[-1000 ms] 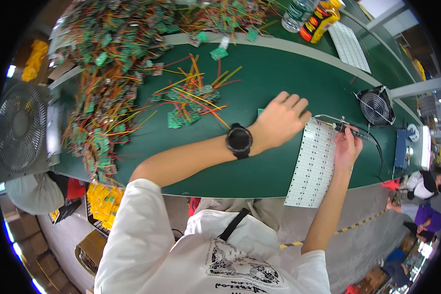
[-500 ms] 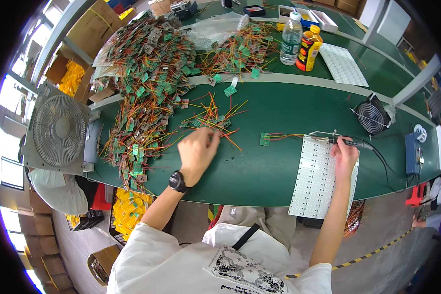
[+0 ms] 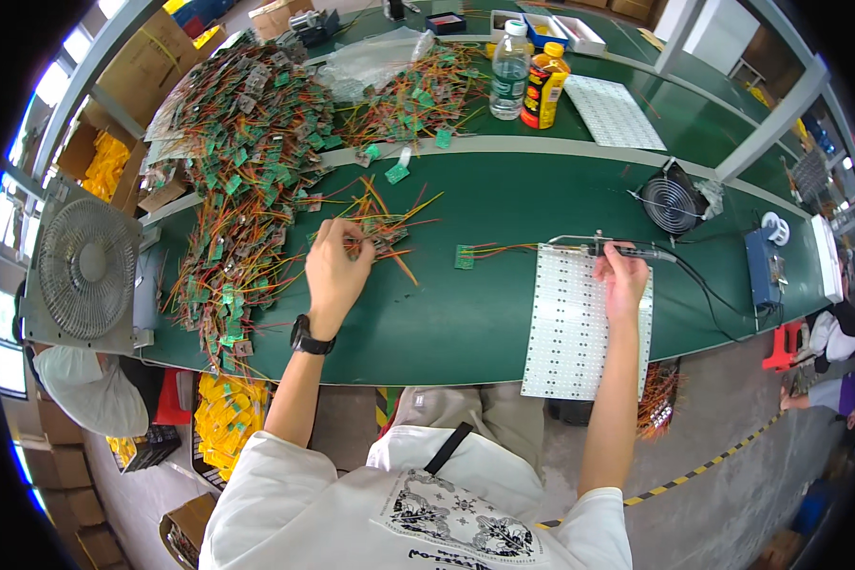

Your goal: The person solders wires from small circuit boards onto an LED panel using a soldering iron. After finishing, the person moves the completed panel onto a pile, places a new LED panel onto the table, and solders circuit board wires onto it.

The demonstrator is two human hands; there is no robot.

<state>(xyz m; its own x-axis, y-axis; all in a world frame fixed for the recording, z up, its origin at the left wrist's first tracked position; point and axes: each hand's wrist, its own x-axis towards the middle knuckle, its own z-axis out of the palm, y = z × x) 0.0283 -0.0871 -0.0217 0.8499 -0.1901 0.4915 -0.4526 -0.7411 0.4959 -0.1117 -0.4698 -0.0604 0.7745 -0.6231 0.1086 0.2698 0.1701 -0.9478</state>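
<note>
My left hand [image 3: 337, 275], a dark watch on its wrist, reaches into a small heap of wired circuit boards [image 3: 386, 236]. Its fingers are pinched together at the heap's near left side; what lies between them is hidden. In my right hand [image 3: 625, 275] is a soldering iron [image 3: 641, 252], its tip end pointing left over the top edge of a white panel with rows of small dots [image 3: 565, 332]. A small green circuit board [image 3: 465, 256] lies left of the panel, with red and yellow wires running to the panel's top left corner.
A large mound of wired boards [image 3: 247, 123] spreads down the table's left side, near a box fan [image 3: 90, 266]. Behind the ledge stand a water bottle [image 3: 510, 76] and a yellow-capped drink bottle [image 3: 545, 90]. A small fan [image 3: 673, 204] and a blue soldering station [image 3: 763, 266] are at right.
The whole view has swung right, so everything appears farther left. My left hand stays at the small heap, its fingers a little more curled. My right hand keeps the soldering iron at the panel's top edge.
</note>
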